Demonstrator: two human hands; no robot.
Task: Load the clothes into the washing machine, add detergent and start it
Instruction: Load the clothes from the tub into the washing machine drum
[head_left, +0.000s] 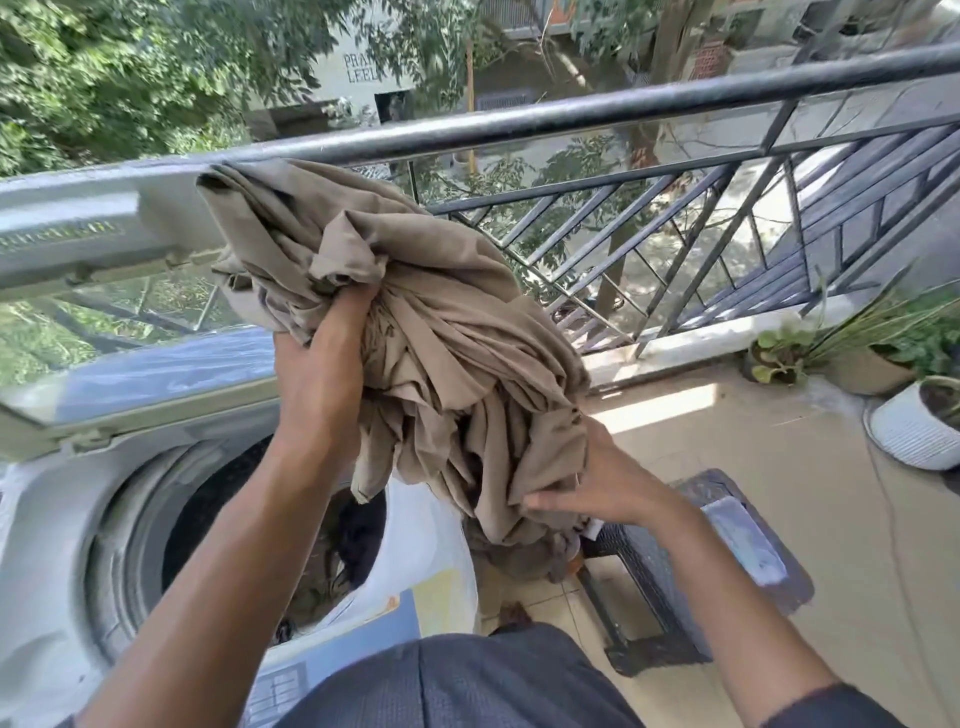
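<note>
Tiled balcony floor (779, 467), metal railing (623, 111)

Both hands, left (317, 374) and right (602, 488), grip bunched beige cloth (441, 322) above open washing machine (104, 519).

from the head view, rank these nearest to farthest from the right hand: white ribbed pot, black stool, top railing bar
From the right hand:
1. Black stool, just below it.
2. White ribbed pot, on the floor at far right.
3. Top railing bar, beyond, across the balcony edge.
</note>
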